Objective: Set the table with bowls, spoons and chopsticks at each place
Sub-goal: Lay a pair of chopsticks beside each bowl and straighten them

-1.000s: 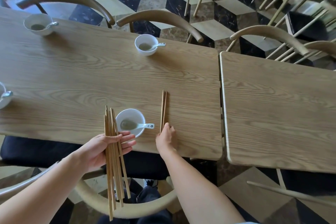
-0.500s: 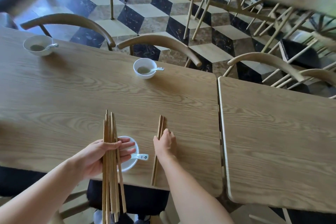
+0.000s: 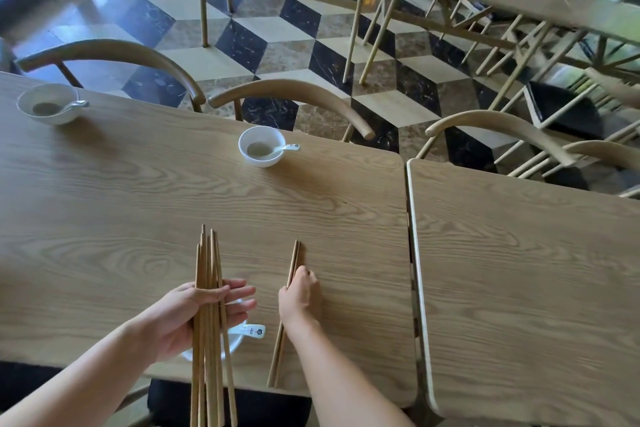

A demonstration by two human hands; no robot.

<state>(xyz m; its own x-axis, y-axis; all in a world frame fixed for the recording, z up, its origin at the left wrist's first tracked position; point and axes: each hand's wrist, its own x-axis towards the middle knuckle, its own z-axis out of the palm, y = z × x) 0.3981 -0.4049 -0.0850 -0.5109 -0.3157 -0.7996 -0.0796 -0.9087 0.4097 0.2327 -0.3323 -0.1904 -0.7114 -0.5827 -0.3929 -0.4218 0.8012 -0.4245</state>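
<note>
Gripping a bundle of chopsticks (image 3: 207,260) across its palm, the left hand (image 3: 180,319) hovers over the near bowl (image 3: 232,345), with the thumb laid over the sticks and the fingers stretched past them. The near spoon (image 3: 254,330) pokes its handle rightward from that bowl. Just right of it a pair of chopsticks (image 3: 296,256) lies on the bench (image 3: 138,201), and the right hand (image 3: 299,302) sits on top with its fingers curled onto the pair. Along the far edge stand the middle bowl (image 3: 261,146) and the left bowl (image 3: 48,102), each holding a spoon.
</note>
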